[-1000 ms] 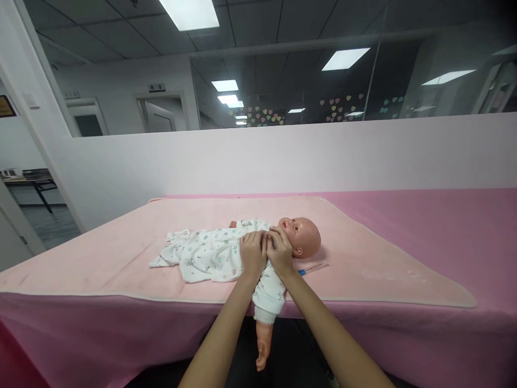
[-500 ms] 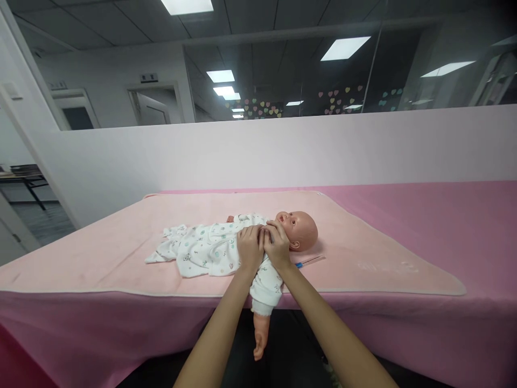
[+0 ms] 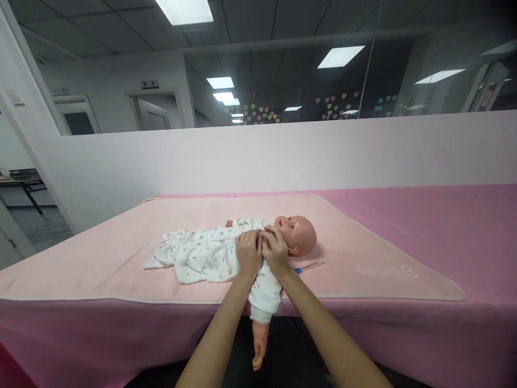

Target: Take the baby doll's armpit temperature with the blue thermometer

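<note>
A baby doll (image 3: 299, 236) lies on its back, its head to the right, in a white patterned baby gown (image 3: 210, 253). My left hand (image 3: 249, 252) and my right hand (image 3: 276, 249) meet at the gown's neckline, below the doll's chin. On both hands the fingers are bent and closed on the gown's fabric; the fingertips are partly hidden. The doll's near arm (image 3: 260, 342) sticks out of its sleeve and hangs over the table edge between my forearms. Beside my right wrist lies a thin clear thermometer-like stick with a blue end (image 3: 299, 270).
A pale pink mat (image 3: 383, 258) lies under the doll on a table with a darker pink cloth (image 3: 436, 237). Behind the table runs a low white wall (image 3: 283, 156) with glass above it. A side table (image 3: 28, 186) stands beyond an opening at the left.
The whole view has shifted slightly, so the table and doll sit a little lower. My hands stay at the neckline, with only small finger movement.
</note>
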Tool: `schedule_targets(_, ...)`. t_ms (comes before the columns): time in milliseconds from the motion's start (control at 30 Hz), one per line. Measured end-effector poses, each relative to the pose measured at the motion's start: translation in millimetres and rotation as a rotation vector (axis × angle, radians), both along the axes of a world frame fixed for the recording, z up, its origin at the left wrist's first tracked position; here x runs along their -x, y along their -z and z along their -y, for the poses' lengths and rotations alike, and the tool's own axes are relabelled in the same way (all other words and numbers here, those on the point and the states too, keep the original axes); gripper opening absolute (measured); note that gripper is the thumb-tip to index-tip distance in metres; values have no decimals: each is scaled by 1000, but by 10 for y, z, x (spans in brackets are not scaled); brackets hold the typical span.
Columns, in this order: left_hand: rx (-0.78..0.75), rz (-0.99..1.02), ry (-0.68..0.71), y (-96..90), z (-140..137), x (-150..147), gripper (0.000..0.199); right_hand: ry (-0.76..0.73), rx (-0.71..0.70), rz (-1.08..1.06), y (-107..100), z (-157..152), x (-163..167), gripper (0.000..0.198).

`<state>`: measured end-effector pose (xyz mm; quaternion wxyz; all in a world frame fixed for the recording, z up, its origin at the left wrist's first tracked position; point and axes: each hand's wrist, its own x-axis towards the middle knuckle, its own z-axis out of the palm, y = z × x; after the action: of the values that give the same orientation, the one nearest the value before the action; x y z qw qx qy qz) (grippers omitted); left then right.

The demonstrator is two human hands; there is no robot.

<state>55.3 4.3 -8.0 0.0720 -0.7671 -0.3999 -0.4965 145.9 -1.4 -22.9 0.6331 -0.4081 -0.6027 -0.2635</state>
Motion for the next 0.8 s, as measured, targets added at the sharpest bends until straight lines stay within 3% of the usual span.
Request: schedule_targets(800,9,-8,-4,5,-13,-6,19,12,17,-10,20,-7,-6,23)
